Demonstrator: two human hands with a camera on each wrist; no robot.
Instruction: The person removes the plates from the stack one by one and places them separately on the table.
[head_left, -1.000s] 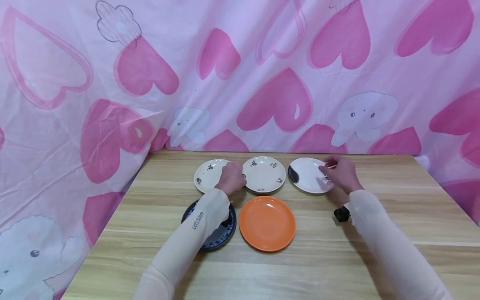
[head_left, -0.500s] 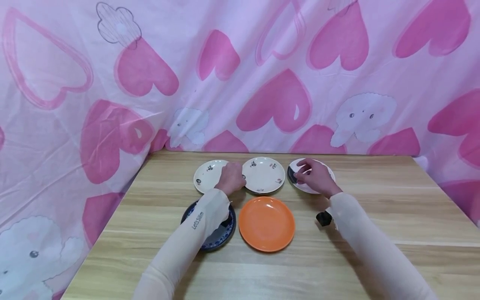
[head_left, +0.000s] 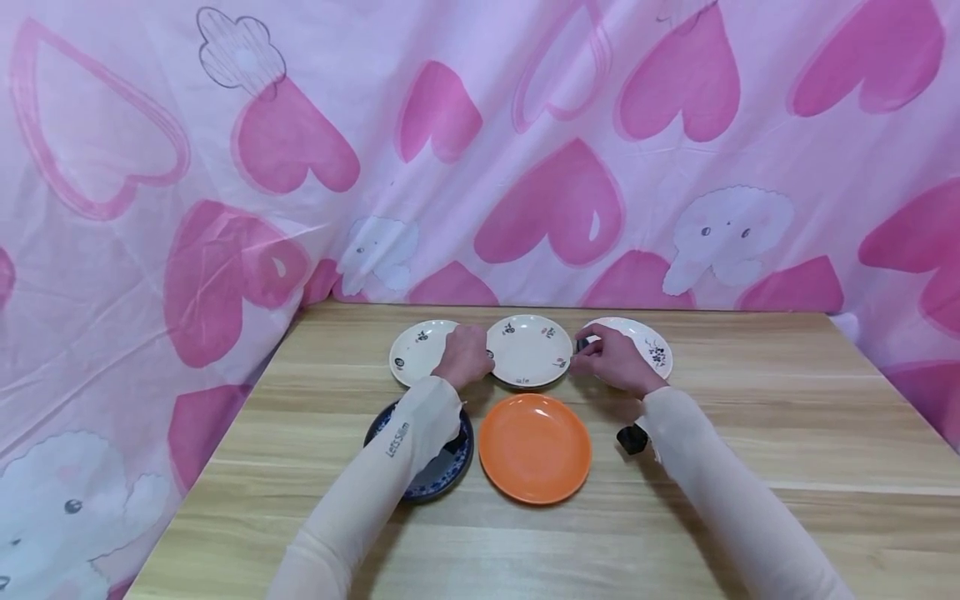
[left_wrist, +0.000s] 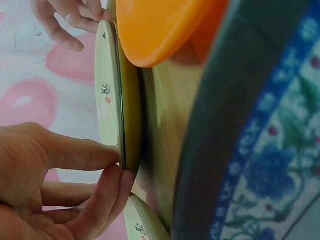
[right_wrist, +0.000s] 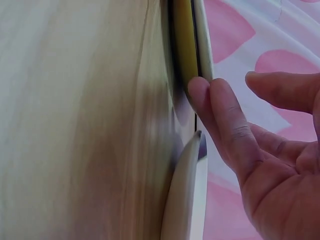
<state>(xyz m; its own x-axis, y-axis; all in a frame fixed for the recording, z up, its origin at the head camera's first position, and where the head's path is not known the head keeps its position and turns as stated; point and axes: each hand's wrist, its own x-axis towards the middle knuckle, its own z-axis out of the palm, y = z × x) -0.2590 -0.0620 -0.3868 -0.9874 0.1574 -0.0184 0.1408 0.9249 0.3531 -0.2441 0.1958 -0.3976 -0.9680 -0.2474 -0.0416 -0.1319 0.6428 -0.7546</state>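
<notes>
A cream plate with small dark motifs [head_left: 528, 350] lies at the back middle, stacked on a yellow plate [left_wrist: 132, 100]. My left hand [head_left: 462, 357] pinches the left rim of the cream plate between thumb and fingers. On the stack's other side is my right hand [head_left: 615, 360]; in the right wrist view its straight fingertips [right_wrist: 220, 90] are right at the rim, with the thumb held apart. Behind that hand sits a white plate with a dark patch and flower print [head_left: 648, 342]. Another cream plate [head_left: 412, 354] is left of the stack, partly hidden by my left hand.
An orange plate [head_left: 535, 450] lies in front of the stack. Left of it, a dark blue patterned plate [head_left: 438, 479] sits under my left forearm. All rest on a wooden table [head_left: 750, 467], with a pink heart-print cloth [head_left: 555, 200] hanging behind.
My right hand has moved left, from the right edge of the white dark-patched plate across it to the middle stack's right rim. The left hand stays at the stack's left rim.
</notes>
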